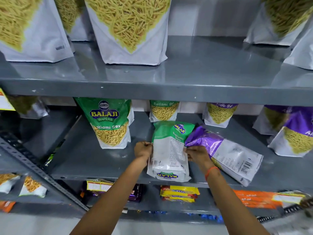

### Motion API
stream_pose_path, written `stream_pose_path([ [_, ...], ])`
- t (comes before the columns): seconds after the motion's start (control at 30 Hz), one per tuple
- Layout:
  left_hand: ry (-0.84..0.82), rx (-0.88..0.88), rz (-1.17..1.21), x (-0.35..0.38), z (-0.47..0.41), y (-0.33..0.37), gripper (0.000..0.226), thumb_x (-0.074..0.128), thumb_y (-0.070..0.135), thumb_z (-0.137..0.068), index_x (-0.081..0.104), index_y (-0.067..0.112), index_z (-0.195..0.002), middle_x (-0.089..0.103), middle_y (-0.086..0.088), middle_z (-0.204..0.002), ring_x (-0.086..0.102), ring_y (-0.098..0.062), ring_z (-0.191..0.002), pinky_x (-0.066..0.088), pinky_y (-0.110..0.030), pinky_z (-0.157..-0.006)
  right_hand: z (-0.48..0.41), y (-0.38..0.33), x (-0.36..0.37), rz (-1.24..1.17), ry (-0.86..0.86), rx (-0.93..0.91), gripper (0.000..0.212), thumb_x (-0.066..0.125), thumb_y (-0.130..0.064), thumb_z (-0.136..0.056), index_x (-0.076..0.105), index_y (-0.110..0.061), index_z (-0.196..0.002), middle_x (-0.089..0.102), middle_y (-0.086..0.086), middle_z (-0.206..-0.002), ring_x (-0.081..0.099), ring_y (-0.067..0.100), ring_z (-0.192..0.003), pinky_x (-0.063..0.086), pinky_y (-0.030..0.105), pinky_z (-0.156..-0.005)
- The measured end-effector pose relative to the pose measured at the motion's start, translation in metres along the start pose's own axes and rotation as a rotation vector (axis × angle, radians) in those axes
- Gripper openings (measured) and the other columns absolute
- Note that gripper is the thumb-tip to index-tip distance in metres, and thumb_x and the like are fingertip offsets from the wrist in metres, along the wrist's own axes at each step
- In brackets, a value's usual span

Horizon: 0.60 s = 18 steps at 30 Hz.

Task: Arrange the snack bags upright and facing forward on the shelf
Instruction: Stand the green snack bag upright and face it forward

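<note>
At the centre of the frame, on the middle shelf [94, 160], the left hand [143, 150] and right hand [197, 154] pinch the sides of a green Ratlami Sev bag [171, 150] lying back-side up, beside a fallen purple bag [225, 153].

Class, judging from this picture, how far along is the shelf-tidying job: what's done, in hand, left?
Done: a green Ratlami Sev bag stands upright, front showing. In hand: the left hand and right hand grip a green bag showing its back. Left: the purple bag lies flat, back up.
</note>
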<state>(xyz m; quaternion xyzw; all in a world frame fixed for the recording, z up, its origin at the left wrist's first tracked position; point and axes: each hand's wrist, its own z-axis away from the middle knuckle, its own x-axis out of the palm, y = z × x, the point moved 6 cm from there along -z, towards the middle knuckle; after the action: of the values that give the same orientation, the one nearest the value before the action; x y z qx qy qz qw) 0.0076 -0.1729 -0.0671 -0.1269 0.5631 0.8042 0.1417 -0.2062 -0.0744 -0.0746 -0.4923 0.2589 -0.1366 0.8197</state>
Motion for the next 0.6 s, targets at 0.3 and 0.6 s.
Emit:
stream_pose_path([
  [0.3,0.123,0.304,0.065,-0.034,-0.002,0.046,0.013,0.046,0.004,-0.088,0.058,0.002,-0.092,0.064,-0.034,-0.097,0.062,-0.046,-0.091,0.053,-0.058,-0.08,0.01,-0.066,-0.002,-0.116,0.222,-0.51,0.011,0.053,-0.005,-0.088,0.048,-0.01,-0.079,0.051,-0.006,-0.067,0.048,0.019,-0.07,0.039,0.016,-0.063],
  [0.6,0.183,0.418,0.089,-0.018,0.002,0.064,0.022,0.042,0.004,-0.092,0.048,-0.009,-0.109,0.061,-0.03,-0.109,0.059,-0.039,-0.1,0.044,-0.038,-0.085,-0.016,-0.055,0.003,-0.078,0.117,-0.604,0.009,0.048,-0.012,-0.091,0.045,-0.018,-0.085,0.055,-0.008,-0.08,0.054,0.019,-0.078,0.046,0.044,-0.079],
])
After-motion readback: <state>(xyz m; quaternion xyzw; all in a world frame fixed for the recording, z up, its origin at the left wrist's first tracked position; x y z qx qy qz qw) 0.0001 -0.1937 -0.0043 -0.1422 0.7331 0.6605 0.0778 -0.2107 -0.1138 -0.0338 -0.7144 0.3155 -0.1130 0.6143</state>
